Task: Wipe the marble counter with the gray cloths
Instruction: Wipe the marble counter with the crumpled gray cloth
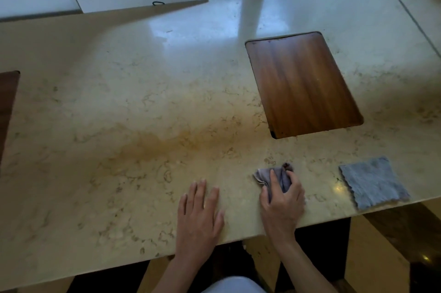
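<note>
Marble table (143, 102) is pressed by the flat, open left hand (199, 211), while a bunched gray cloth (274, 177) is clutched in the right hand's (282, 204) grip near the front edge, just left of a second gray cloth (373, 182) lying flat. That flat cloth overhangs the edge slightly and could be knocked off by a wide stroke; the brownish stain (155, 145) could be missed by the small wad. A dark inset (8, 102) is cut off at far left, and the wooden inset (303, 83) cannot be judged as flush or recessed.

Surface (119, 125): left hand (200, 211) lying flat at near edge; right hand (281, 202) just right of it, lying on bunched cloth (272, 177); flat cloth (373, 183) lying further right; inset panel (303, 83) sitting behind both.
</note>
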Motion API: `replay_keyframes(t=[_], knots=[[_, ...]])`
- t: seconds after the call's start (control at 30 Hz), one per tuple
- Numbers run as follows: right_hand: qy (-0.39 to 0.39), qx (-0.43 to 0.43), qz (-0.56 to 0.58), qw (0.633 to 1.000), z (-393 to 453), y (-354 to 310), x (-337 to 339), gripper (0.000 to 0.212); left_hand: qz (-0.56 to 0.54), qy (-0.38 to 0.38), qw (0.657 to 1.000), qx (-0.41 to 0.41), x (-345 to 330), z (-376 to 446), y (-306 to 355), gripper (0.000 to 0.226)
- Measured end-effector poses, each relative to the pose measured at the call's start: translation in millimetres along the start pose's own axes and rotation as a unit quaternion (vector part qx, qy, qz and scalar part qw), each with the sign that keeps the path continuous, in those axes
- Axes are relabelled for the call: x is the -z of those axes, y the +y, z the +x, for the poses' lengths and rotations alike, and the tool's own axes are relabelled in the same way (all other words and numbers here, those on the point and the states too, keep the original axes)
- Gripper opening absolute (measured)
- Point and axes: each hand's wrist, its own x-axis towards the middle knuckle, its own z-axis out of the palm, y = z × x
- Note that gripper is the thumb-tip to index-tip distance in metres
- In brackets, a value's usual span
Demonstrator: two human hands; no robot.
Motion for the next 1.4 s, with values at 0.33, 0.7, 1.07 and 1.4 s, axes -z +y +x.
replay_keyframes(t=[0.33,0.7,1.07,1.4], knots=[[-0.063,0.187,0.092,0.976,11,-102,-26,0.040,0.007,0.052,0.999,0.013,-3,0,-82,0.054],[0.023,0.032,0.061,0.997,147,-105,-40,0.049,-0.003,0.059,0.998,0.014,-19,-1,-88,0.057],[-0.089,0.246,0.067,0.963,101,-80,-39,0.049,0.006,0.070,0.997,0.023,-16,-1,-84,0.054],[-0.111,0.332,0.106,0.931,14,-142,-52,0.050,-0.142,0.167,0.973,0.070,-8,-5,-89,0.039]])
